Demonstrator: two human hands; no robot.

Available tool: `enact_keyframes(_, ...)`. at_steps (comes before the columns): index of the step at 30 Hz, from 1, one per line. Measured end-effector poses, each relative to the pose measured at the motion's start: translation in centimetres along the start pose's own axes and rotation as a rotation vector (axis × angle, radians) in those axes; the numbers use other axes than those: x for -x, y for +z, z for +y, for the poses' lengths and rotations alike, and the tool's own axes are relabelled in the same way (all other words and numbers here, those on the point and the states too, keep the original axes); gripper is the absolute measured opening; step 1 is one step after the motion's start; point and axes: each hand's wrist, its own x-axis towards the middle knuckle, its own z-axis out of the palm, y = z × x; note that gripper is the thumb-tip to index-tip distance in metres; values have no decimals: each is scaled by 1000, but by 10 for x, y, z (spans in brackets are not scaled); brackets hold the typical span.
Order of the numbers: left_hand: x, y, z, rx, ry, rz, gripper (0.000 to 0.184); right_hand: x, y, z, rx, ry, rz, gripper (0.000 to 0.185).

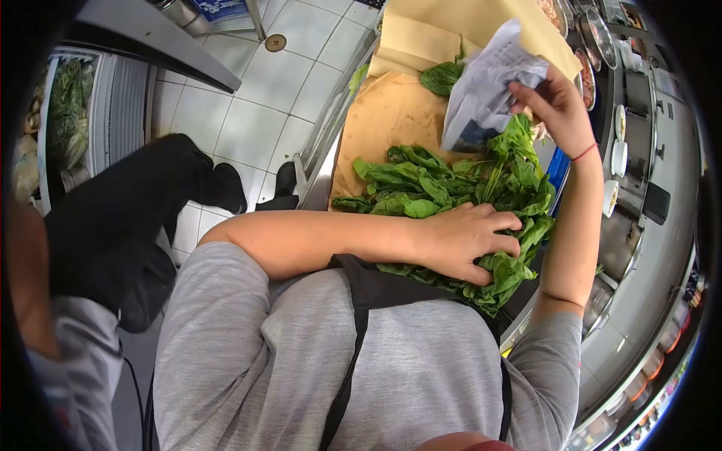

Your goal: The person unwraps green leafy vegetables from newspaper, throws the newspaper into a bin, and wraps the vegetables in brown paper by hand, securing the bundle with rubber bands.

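A heap of leafy greens lies on brown paper over the worktop in front of me. My left hand reaches across from the left and rests on the near side of the heap, fingers spread and slightly bent among the leaves. Above the far right of the greens, my right hand is closed on a crumpled sheet of printed paper, pinched between thumb and fingers. The sheet hangs down and hides part of the brown paper. One loose leaf lies beyond it.
At left, a person in black trousers stands close, near an open compartment holding vegetables. White floor tiles show beyond. Along the right are metal bowls, small white dishes and a metal pot.
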Motion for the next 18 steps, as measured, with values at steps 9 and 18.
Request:
enact_keyframes(9,0,-6,0,0,-46,7,55,37,-39,-23,-204,-242,502,22)
enact_keyframes(18,-6,-51,-48,163,-62,183,55,158,-117,-4,-410,-494,861,15)
